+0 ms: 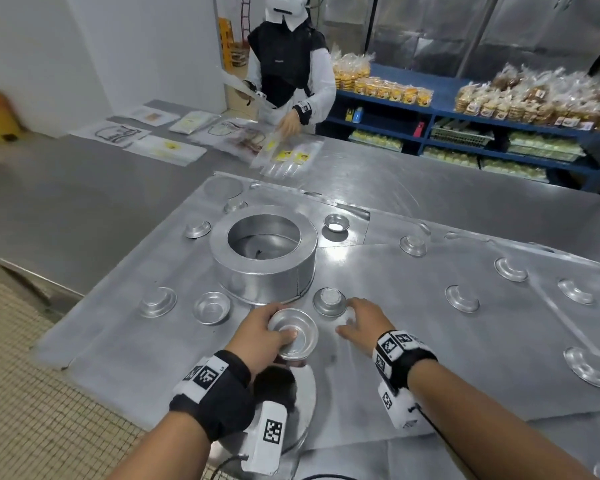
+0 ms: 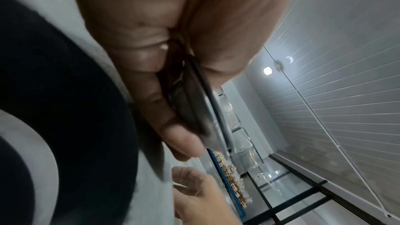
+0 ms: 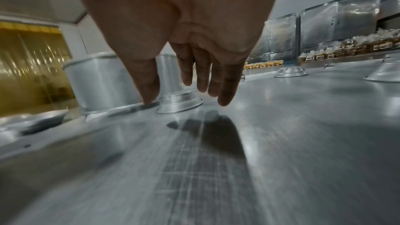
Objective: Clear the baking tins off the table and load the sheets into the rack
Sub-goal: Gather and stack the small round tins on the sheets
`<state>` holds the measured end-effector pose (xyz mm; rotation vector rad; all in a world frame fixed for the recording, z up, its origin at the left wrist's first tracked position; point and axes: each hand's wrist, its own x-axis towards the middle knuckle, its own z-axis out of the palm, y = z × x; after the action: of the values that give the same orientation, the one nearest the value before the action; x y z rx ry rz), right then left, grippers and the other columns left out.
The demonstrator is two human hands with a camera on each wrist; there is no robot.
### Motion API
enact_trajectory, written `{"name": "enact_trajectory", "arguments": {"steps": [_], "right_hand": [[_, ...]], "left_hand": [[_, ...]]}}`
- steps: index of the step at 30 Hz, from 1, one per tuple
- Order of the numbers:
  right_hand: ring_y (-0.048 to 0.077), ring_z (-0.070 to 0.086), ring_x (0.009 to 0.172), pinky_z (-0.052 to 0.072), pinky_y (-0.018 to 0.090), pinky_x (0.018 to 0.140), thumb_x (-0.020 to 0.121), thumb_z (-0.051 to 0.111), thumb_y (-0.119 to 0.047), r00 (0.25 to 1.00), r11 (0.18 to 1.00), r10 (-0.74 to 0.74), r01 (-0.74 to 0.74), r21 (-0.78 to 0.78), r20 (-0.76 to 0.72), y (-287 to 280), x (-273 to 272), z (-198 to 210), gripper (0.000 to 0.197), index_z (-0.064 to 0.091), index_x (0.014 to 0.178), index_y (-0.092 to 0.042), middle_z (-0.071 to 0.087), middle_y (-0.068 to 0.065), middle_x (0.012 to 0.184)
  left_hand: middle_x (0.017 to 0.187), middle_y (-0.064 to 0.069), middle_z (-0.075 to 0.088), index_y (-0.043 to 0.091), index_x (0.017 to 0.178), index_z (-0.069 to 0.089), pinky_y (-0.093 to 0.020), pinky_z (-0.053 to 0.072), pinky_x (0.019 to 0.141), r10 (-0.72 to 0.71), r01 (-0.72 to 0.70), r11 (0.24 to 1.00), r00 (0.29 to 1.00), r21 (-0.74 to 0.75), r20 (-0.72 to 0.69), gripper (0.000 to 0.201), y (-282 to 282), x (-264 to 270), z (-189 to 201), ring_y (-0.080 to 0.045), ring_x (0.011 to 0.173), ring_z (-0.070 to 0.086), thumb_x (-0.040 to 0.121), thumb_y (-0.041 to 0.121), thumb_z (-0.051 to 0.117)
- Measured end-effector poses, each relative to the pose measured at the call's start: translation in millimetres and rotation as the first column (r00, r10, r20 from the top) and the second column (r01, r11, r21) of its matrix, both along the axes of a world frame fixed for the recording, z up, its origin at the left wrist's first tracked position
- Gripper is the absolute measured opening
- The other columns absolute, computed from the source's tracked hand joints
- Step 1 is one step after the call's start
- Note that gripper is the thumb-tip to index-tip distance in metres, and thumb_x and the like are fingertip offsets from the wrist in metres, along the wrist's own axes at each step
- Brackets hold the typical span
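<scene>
On the desk [image 1: 84,216] your left hand [image 1: 257,336] holds stacked tart tins [image 1: 293,332], your right hand [image 1: 362,320] is spread wide beside an upturned tin [image 1: 329,300]; many tins remain, the sheets [image 1: 430,306] unloaded.

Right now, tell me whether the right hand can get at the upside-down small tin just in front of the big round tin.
Probably yes. The right hand hovers open beside the upside-down small tin, fingers pointing at it, with only bare sheet between. The big round tin stands close behind it, not in the way.
</scene>
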<state>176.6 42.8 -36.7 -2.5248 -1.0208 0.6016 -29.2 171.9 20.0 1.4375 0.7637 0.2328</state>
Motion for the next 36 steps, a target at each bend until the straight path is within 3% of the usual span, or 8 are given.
{"name": "enact_trajectory", "arguments": {"steps": [6, 10, 15, 18, 23, 27, 33, 36], "right_hand": [[0.033, 0.051, 0.118, 0.046, 0.041, 0.096, 0.071, 0.062, -0.055, 0.995, 0.996, 0.006, 0.002, -0.087, 0.099, 44, 14, -29, 0.070, 0.049, 0.127, -0.016, 0.057, 0.006, 0.125], [0.034, 0.045, 0.121, 0.045, 0.042, 0.095, 0.080, 0.063, -0.050, 0.984, 0.990, -0.013, 0.037, -0.135, 0.175, 58, 9, -27, 0.066, 0.043, 0.132, -0.014, 0.053, 0.007, 0.128], [0.031, 0.043, 0.120, 0.045, 0.036, 0.090, 0.079, 0.070, -0.030, 0.988, 0.991, -0.049, 0.066, -0.114, 0.147, 59, 8, -25, 0.052, 0.048, 0.123, -0.012, 0.053, 0.009, 0.125], [0.026, 0.052, 0.109, 0.043, 0.031, 0.079, 0.071, 0.082, -0.030, 0.992, 0.995, -0.096, 0.098, -0.018, 0.081, 52, 3, -19, 0.062, 0.046, 0.120, -0.014, 0.055, 0.007, 0.119], [0.022, 0.060, 0.084, 0.052, 0.033, 0.073, 0.064, 0.084, -0.038, 0.992, 0.989, -0.113, 0.107, 0.098, 0.059, 39, -10, 11, 0.056, 0.049, 0.105, -0.022, 0.063, 0.003, 0.100], [0.015, 0.064, 0.088, 0.056, 0.035, 0.080, 0.055, 0.089, -0.045, 0.990, 0.934, -0.130, 0.139, 0.330, -0.048, 31, -27, 46, 0.061, 0.050, 0.100, -0.030, 0.064, -0.005, 0.098], [0.003, 0.067, 0.095, 0.053, 0.015, 0.085, 0.061, 0.093, -0.027, 0.991, 0.745, -0.068, 0.125, 0.655, -0.112, 21, -73, 99, 0.069, 0.057, 0.119, -0.030, 0.059, -0.008, 0.115], [0.006, 0.068, 0.098, 0.052, 0.015, 0.087, 0.063, 0.093, -0.020, 0.991, 0.678, -0.058, 0.127, 0.724, -0.119, 20, -100, 111, 0.065, 0.056, 0.117, -0.025, 0.055, -0.005, 0.117]], "left_hand": [[0.090, -0.004, 0.073, 0.018, 0.099, 0.068, -0.030, 0.054, 0.079, -0.027, 0.028, 0.987, 1.000, 0.161, -0.008, 0.030, 8, -10, -3, -0.015, 0.081, 0.067, 0.069, 0.018, 0.069], [0.085, -0.007, 0.073, 0.012, 0.097, 0.067, -0.035, 0.055, 0.079, -0.016, 0.016, 0.987, 1.000, 0.161, 0.001, 0.031, 11, -17, -5, -0.015, 0.077, 0.066, 0.067, 0.020, 0.068], [0.082, -0.002, 0.071, 0.014, 0.094, 0.066, -0.020, 0.052, 0.070, 0.001, -0.001, 0.988, 1.000, 0.156, 0.004, 0.024, 13, -23, -5, -0.010, 0.072, 0.064, 0.070, 0.015, 0.069], [0.085, -0.005, 0.071, 0.011, 0.098, 0.066, -0.025, 0.053, 0.075, 0.002, -0.002, 0.987, 1.000, 0.162, -0.001, 0.020, 16, -25, -7, -0.014, 0.077, 0.065, 0.081, 0.001, 0.070], [0.088, -0.008, 0.073, 0.013, 0.100, 0.067, -0.042, 0.057, 0.084, -0.032, 0.030, 0.994, 0.999, 0.107, 0.021, 0.032, 20, -25, -9, -0.019, 0.081, 0.068, 0.068, 0.018, 0.068], [0.095, -0.015, 0.075, 0.016, 0.102, 0.069, -0.054, 0.057, 0.088, -0.022, 0.021, 0.999, 0.999, 0.040, 0.032, 0.036, 26, -25, -12, -0.035, 0.094, 0.071, 0.066, 0.015, 0.069], [0.088, -0.021, 0.065, 0.008, 0.095, 0.070, -0.068, 0.051, 0.086, -0.009, 0.018, 0.987, 0.999, -0.159, 0.054, 0.019, 30, -25, -1, -0.037, 0.084, 0.063, 0.076, 0.007, 0.068], [0.092, -0.016, 0.069, 0.015, 0.086, 0.075, -0.071, 0.047, 0.091, -0.018, 0.032, 0.974, 0.998, -0.223, 0.067, 0.019, 34, -28, 2, -0.042, 0.091, 0.067, 0.079, 0.032, 0.073]]}}
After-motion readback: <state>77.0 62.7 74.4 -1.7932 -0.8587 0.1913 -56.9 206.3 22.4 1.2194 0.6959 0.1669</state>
